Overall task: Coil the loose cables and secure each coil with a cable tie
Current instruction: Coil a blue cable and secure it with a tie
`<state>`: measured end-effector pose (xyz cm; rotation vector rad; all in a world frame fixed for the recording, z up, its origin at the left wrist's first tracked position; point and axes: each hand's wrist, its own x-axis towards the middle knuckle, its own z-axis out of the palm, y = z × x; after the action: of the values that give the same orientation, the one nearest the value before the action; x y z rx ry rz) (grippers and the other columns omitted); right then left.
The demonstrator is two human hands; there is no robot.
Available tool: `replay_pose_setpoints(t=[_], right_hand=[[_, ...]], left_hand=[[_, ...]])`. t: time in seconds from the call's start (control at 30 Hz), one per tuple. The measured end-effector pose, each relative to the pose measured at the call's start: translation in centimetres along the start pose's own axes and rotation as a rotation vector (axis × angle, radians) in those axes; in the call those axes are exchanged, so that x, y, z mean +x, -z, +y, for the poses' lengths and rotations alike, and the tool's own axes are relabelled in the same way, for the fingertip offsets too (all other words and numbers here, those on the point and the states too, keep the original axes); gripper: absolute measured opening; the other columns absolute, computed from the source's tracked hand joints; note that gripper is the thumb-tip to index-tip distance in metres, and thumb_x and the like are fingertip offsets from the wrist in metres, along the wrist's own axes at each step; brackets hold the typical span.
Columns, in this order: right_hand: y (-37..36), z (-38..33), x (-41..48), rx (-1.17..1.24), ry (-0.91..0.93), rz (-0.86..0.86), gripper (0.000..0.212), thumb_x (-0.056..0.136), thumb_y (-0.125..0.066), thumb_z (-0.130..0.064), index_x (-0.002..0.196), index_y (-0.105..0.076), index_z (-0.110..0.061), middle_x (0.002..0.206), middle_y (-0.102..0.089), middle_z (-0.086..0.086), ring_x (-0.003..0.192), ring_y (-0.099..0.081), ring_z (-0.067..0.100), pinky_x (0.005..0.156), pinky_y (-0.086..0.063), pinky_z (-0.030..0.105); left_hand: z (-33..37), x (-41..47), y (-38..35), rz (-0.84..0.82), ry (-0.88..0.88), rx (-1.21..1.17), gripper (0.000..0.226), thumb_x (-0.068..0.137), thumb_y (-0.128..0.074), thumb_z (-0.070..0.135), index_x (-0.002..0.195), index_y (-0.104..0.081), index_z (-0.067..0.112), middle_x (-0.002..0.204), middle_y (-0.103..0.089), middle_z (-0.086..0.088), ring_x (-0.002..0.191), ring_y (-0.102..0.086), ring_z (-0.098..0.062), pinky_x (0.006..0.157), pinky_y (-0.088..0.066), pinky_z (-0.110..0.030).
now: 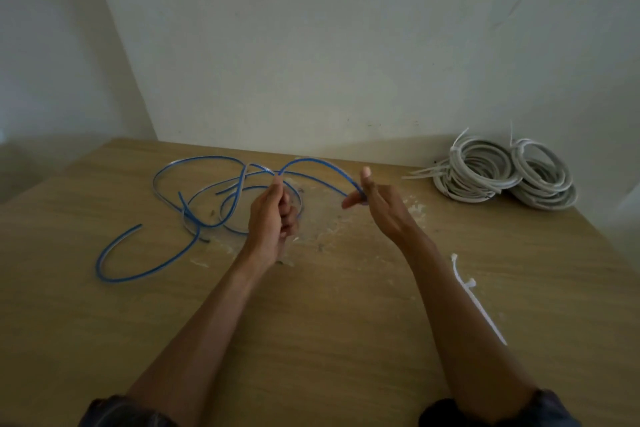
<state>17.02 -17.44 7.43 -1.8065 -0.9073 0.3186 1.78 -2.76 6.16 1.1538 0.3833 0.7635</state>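
Blue cable [194, 180] sprawls in loose, crossing loops over the far-left part of the wooden table [311, 322], one free end curling out toward the near left. A raised arc of it spans between both hands above the tabletop.

Left hand [273, 218]: fingers curled closed, thumb and forefinger pinching the cable at the arc's left foot. Below the pinch the strand is hidden behind the hand.

Right hand [374, 198]: thumb pointing up, forefinger reaching left, cable nipped between them at the arc's right end. The remaining fingers look loosely folded, though blur makes that hard to confirm.

Two grey-white cable coils [502, 172] sit at the far-right corner against the wall [346, 28], touching each other, each bound with white ties whose tails stick out. A few spare ties appear to lie just left of that pile.

White cable ties [474, 295] lie loose on the table just right of the right forearm.

Pale scuffs mark the tabletop under the hands.
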Motion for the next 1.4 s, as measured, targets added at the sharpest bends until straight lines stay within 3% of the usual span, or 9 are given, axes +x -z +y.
replay_pose_setpoints(t=[0.17,0.3,0.43,0.6,0.77,0.97,1.17,1.27,1.4], right_hand=[[-0.3,0.5,0.8,0.098,0.137,0.002,0.054,0.098,-0.048,-0.056,0.074,-0.071,-0.013,0.055,-0.055,0.000,0.055,-0.050,0.012,0.060,-0.041,0.028],[2.0,0.0,1.8,0.679,-0.033,0.011,0.032,0.106,-0.047,-0.025,0.099,-0.071,-0.004,0.064,-0.036,-0.005,0.054,-0.032,0.008,0.051,-0.028,0.021],[2.7,-0.3,2.2,0.567,-0.192,0.261,0.028,0.104,-0.055,-0.027,0.093,-0.072,-0.008,0.063,-0.049,-0.003,0.048,-0.040,0.007,0.043,-0.031,0.020],[2.4,0.3,2.3,0.570,-0.241,0.403,0.028,0.104,-0.057,-0.027,0.091,-0.071,-0.008,0.061,-0.051,-0.002,0.045,-0.042,0.006,0.041,-0.033,0.020],[2.6,0.9,1.9,0.851,-0.292,-0.082,0.029,0.107,-0.045,-0.026,0.107,-0.067,-0.007,0.073,-0.050,-0.002,0.057,-0.047,0.008,0.055,-0.041,0.020],[2.6,2.6,0.0,0.343,-0.183,-0.568,0.028,0.100,-0.051,-0.033,0.091,-0.068,-0.011,0.089,-0.071,0.007,0.092,-0.068,0.022,0.093,-0.049,0.037],[5.3,3.0,0.4,0.822,-0.190,-0.277,0.018,0.097,-0.053,-0.012,0.108,-0.065,-0.003,0.067,-0.041,-0.004,0.058,-0.040,0.009,0.071,-0.048,0.030],[7.1,3.6,0.4,0.175,-0.111,-0.307,0.017,0.087,-0.069,0.004,0.100,-0.073,-0.007,0.066,-0.061,-0.005,0.058,-0.056,0.005,0.066,-0.050,0.027],[6.2,3.1,1.6,-0.366,0.038,0.364,0.013,0.086,-0.075,-0.011,0.081,-0.068,-0.022,0.080,-0.069,-0.006,0.082,-0.065,0.011,0.079,-0.046,0.034]], left_hand=[[-1.3,1.2,2.7,0.108,-0.104,0.406,0.040,0.110,-0.040,0.033,0.095,-0.069,0.010,0.062,-0.053,-0.005,0.052,-0.057,-0.013,0.056,-0.055,-0.031],[-2.9,0.8,4.3,0.034,-0.430,0.825,0.033,0.108,-0.048,0.021,0.140,-0.050,0.017,0.068,-0.063,-0.005,0.060,-0.063,-0.019,0.061,-0.055,-0.037],[-1.9,0.2,1.8,-0.136,-0.626,0.944,0.018,0.108,-0.047,0.029,0.117,-0.058,0.018,0.090,-0.068,0.007,0.082,-0.067,-0.010,0.071,-0.056,-0.039],[-3.0,-1.4,0.0,-0.541,-0.574,1.100,0.042,0.095,-0.047,0.025,0.135,-0.061,0.019,0.114,-0.063,0.007,0.108,-0.052,-0.001,0.095,-0.045,-0.022],[-3.2,-0.7,-1.2,-0.339,-0.864,1.138,0.038,0.104,-0.048,0.039,0.093,-0.072,0.012,0.087,-0.051,0.003,0.088,-0.048,-0.014,0.077,-0.044,-0.034],[-1.6,-0.8,0.4,-0.098,-0.348,0.510,0.052,0.108,-0.037,0.037,0.068,-0.045,0.005,0.056,-0.042,-0.001,0.048,-0.041,-0.013,0.050,-0.042,-0.028],[1.4,1.1,2.8,0.123,0.126,-0.353,0.041,0.108,-0.036,0.027,0.067,-0.039,0.022,0.055,-0.025,0.007,0.047,-0.021,-0.012,0.042,-0.025,-0.024],[3.2,2.0,4.6,0.180,0.108,-0.536,0.044,0.107,-0.035,0.028,0.064,-0.039,0.023,0.054,-0.023,0.008,0.044,-0.017,-0.010,0.040,-0.019,-0.023],[3.2,2.3,5.9,0.218,0.086,-0.484,0.043,0.107,-0.033,0.028,0.065,-0.036,0.023,0.053,-0.021,0.007,0.043,-0.016,-0.010,0.041,-0.018,-0.024]])
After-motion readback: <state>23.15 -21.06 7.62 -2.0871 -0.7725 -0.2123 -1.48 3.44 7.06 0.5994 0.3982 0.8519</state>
